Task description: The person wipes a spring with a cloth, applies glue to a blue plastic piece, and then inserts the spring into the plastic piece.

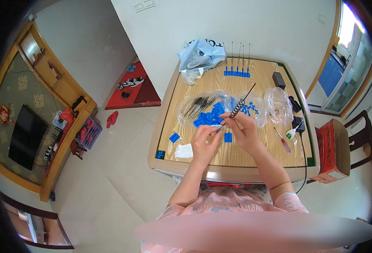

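Over the near part of the table, my right hand (244,133) pinches a thin black rod with a coiled spring section (237,109), tilted up to the right. My left hand (205,144) is closed at the rod's lower end, where a small blue piece (218,131) shows between the fingertips. Behind my hands, clear plastic bags hold blue plastic blocks (209,117), a bunch of black coiled rods (198,106) and small blue parts (250,110). Two blue square pieces (174,138) lie on the wood, one on each side of my left hand.
Several coiled rods stand upright in a blue strip (237,74) at the back, beside a light blue bag (202,52). To the right lie a screwdriver (283,141), a small white bottle (291,133), a dark block (279,80) and a cable (306,164). White paper (183,151) lies front left.
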A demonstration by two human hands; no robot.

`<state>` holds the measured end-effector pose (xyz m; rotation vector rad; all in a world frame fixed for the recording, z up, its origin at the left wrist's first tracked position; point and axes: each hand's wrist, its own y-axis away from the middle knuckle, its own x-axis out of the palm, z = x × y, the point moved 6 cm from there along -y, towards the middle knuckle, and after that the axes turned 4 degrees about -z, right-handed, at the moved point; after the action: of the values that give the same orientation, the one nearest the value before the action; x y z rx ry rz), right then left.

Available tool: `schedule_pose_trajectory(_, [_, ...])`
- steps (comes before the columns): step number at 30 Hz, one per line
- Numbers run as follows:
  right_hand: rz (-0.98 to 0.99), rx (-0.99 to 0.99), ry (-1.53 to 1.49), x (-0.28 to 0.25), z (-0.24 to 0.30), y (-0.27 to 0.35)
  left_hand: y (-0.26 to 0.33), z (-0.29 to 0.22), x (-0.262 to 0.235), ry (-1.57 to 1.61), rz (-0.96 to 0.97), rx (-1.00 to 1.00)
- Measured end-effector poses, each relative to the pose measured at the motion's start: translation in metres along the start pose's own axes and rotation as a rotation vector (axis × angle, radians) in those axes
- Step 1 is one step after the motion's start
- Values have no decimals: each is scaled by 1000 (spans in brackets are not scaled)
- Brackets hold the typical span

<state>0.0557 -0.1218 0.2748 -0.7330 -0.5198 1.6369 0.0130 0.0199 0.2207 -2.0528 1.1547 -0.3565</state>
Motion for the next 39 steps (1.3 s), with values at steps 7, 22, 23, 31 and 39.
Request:
schedule_pose_trajectory(7, [55,106,-109,0,1,2,0,-3,-3,-24,-1,18])
schedule_pose_trajectory(22, [29,206,-275,-6,-7,2,1,-5,-5,-35,5,27])
schedule_pose_trajectory(23, [35,245,-305,-6,-9,2,2,-2,-5,-15,3,-2])
schedule_pose_trajectory(31, [40,287,-365,-3,-19,0,3,-3,-4,-6,47,-53])
schedule_pose_trajectory(39, [-21,311,-430,-6,-30,2,1,-12,0,-86,137,62])
